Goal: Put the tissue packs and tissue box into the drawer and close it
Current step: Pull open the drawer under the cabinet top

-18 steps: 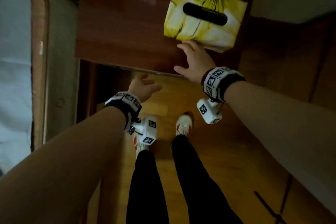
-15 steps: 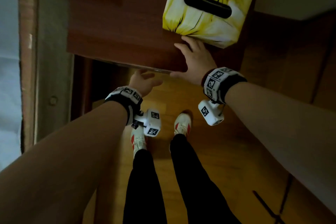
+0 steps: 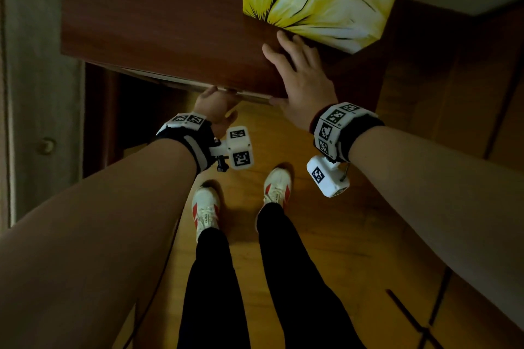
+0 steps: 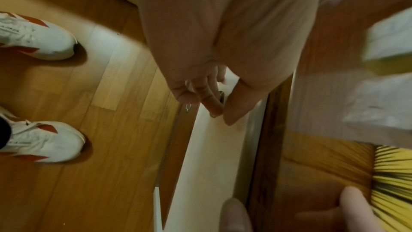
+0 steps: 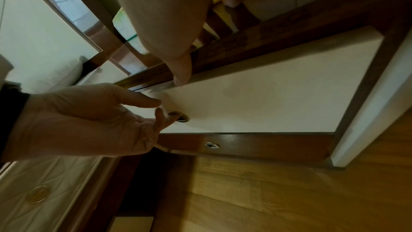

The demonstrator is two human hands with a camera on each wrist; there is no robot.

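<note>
The yellow flowered tissue box (image 3: 312, 3) stands on the dark wood nightstand top (image 3: 156, 22). My right hand (image 3: 300, 76) lies flat on that top at its front edge, fingertips just short of the box. My left hand (image 3: 215, 105) reaches under the edge to the white drawer front (image 5: 267, 94), which sits flush in its frame. Its fingers (image 4: 211, 103) curl onto the small metal knob (image 5: 178, 117), the thumb lying beside it. White tissue packs (image 4: 368, 108) show blurred further back on the top, beyond the box (image 4: 396, 183).
A bed (image 3: 34, 93) runs along the left of the nightstand. Below the drawer is a wood rail with a small metal fitting (image 5: 211, 145). My white and red shoes (image 3: 205, 212) stand on the wood floor close to the front.
My left hand has moved forward and up under the nightstand's edge onto the drawer knob. The right hand has stayed on the top, and the view has closed in on the nightstand.
</note>
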